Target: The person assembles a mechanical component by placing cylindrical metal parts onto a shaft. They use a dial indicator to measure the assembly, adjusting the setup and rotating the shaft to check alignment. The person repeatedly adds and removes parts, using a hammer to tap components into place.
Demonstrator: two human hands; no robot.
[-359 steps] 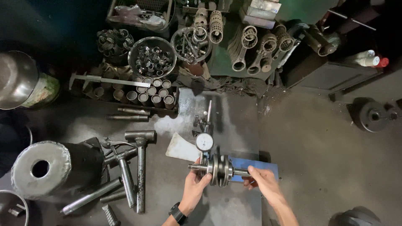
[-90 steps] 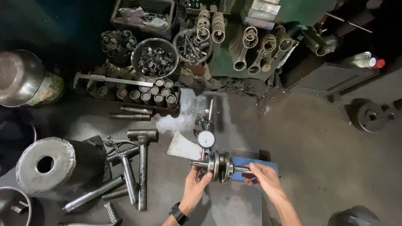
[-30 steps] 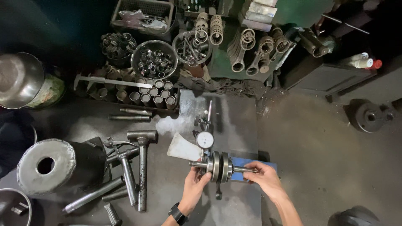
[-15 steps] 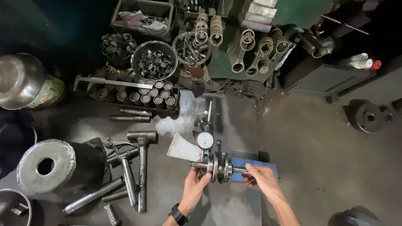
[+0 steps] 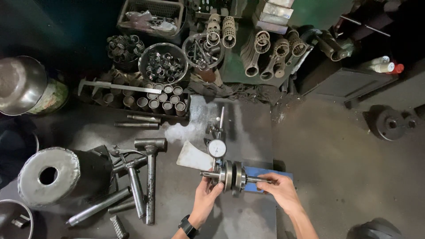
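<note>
steel crankshaft with twin round webs [image 5: 233, 176] lies level near the bench's [image 5: 248, 128] front edge; left hand [image 5: 207, 198] pinches its left shaft end, right hand [image 5: 279, 189] its right, both grips closed, wrists bent upward, below a white-faced dial gauge [image 5: 217, 148].

Dim overhead light, dark corners, edges bowed.

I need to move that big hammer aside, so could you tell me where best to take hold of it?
Grip the steel hammer around its straight handle, coming from above. It lies flat on the bench with its head at the far end, and the handle's lower half lies bare, though other tools crowd its left side.
</note>
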